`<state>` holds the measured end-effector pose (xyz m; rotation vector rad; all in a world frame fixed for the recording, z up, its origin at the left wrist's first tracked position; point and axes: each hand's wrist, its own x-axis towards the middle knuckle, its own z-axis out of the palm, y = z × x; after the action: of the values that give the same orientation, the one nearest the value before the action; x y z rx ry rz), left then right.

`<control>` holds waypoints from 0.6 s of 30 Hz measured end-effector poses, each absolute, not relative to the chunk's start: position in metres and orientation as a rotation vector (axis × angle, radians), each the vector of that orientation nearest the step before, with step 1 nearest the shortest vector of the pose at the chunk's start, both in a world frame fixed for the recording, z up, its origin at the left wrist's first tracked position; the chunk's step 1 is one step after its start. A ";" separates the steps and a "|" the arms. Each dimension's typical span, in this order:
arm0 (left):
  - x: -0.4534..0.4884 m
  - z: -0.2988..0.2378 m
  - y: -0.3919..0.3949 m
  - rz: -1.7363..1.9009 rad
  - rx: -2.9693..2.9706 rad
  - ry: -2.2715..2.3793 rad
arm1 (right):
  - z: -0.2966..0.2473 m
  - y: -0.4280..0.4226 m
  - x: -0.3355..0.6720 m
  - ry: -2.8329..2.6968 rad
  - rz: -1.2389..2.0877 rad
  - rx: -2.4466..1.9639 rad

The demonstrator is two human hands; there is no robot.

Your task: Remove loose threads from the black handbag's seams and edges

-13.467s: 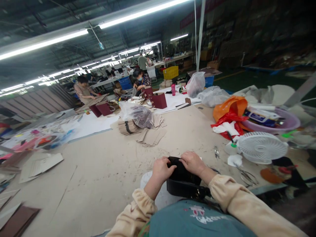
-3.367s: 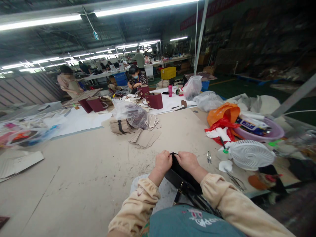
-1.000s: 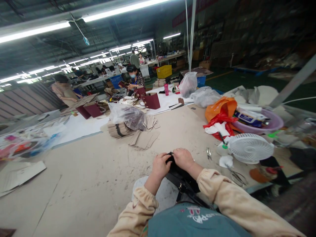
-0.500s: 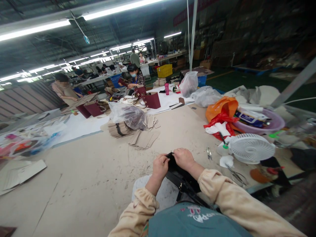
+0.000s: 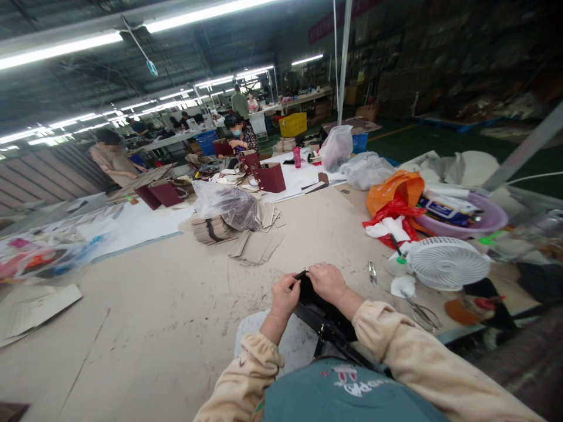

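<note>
A black handbag (image 5: 315,319) stands at the table's near edge, close against my apron, its top open. My left hand (image 5: 285,293) pinches the bag's far rim at the left corner. A short way to the right, my right hand (image 5: 326,281) is closed on the same rim, with fingers curled over it. A strap with a small metal fitting runs across the bag's near side. My right forearm covers part of the bag, and its lower part is hidden. Beneath it lies a whitish sheet (image 5: 250,328).
Thread snips (image 5: 372,272), scissors (image 5: 420,310) and a white fan (image 5: 448,264) lie to the right, before a purple basin (image 5: 488,214). Card pieces (image 5: 257,246) and a plastic bag (image 5: 229,202) sit ahead. Maroon bags (image 5: 269,177) stand farther off, near a seated co-worker (image 5: 241,135).
Both my hands stay on the bag's rim with barely any movement. Across the table, the seated co-worker has shifted the arms and the maroon piece held there.
</note>
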<state>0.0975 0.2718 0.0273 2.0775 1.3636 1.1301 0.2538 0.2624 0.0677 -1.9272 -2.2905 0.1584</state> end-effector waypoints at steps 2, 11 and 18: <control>0.098 0.027 0.272 1.144 2.073 1.364 | 0.068 0.263 0.253 -2.288 0.157 -1.920; 0.098 0.021 0.275 1.134 2.086 1.399 | 0.065 0.263 0.253 -2.240 0.163 -1.925; 0.099 0.025 0.275 1.114 2.089 1.387 | 0.066 0.263 0.259 -2.269 0.204 -1.791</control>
<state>0.0989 0.2748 0.0246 2.0888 1.3874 1.1144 0.2595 0.2626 0.0660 -1.7909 -2.2692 0.2043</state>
